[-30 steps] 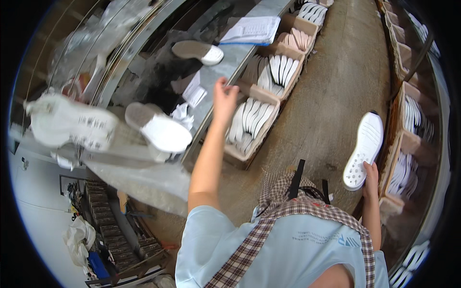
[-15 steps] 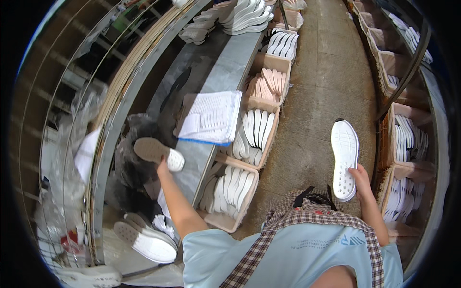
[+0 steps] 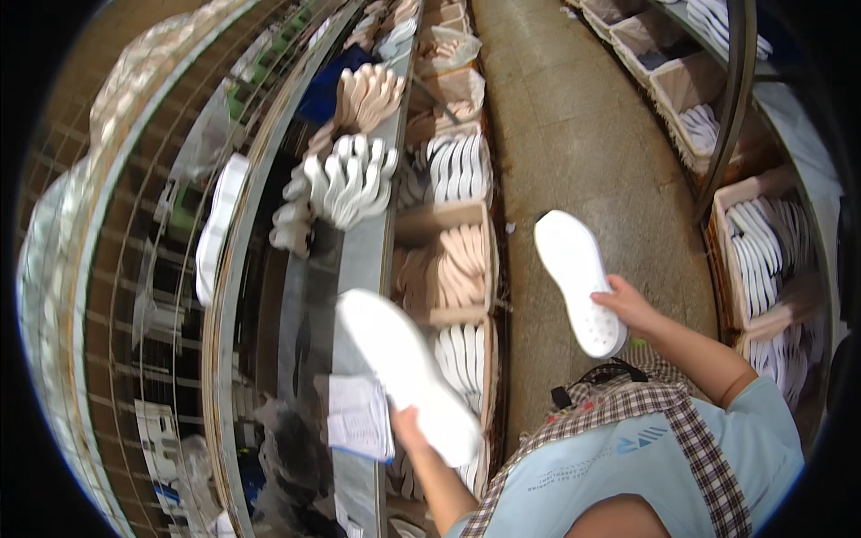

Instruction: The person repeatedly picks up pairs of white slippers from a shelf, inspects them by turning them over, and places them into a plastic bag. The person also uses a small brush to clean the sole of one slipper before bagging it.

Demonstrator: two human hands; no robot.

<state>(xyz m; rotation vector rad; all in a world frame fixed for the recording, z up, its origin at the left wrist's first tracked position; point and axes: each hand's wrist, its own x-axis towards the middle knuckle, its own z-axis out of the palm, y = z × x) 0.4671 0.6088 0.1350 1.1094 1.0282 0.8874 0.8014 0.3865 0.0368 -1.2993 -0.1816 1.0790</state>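
Note:
A white shoe sole (image 3: 408, 377) is gripped by my left hand (image 3: 409, 429) near its lower half, held above the edge of the metal shelf. Its outline is a little blurred, and part of the hand is hidden behind it. Over the aisle floor, my right hand (image 3: 625, 307) has its fingers closed on the side of a second white shoe sole (image 3: 577, 278). That one has small holes toward its near end and a dark tip at its far end. Papers on a blue-edged clipboard (image 3: 357, 414) lie on the shelf beside the left-hand sole.
On the grey metal shelf (image 3: 309, 332) stand white soles (image 3: 350, 184) and pink soles (image 3: 369, 97). Lined crates of soles (image 3: 489, 260) run along the shelf's foot. More crates (image 3: 731, 202) line the aisle's right side, near a slanting metal post (image 3: 734, 108). Wire mesh borders the left.
My left hand has brought its sole up and right, from over the shelf to beside the crates. The right-hand sole has shifted left and tilted. The whole view has turned.

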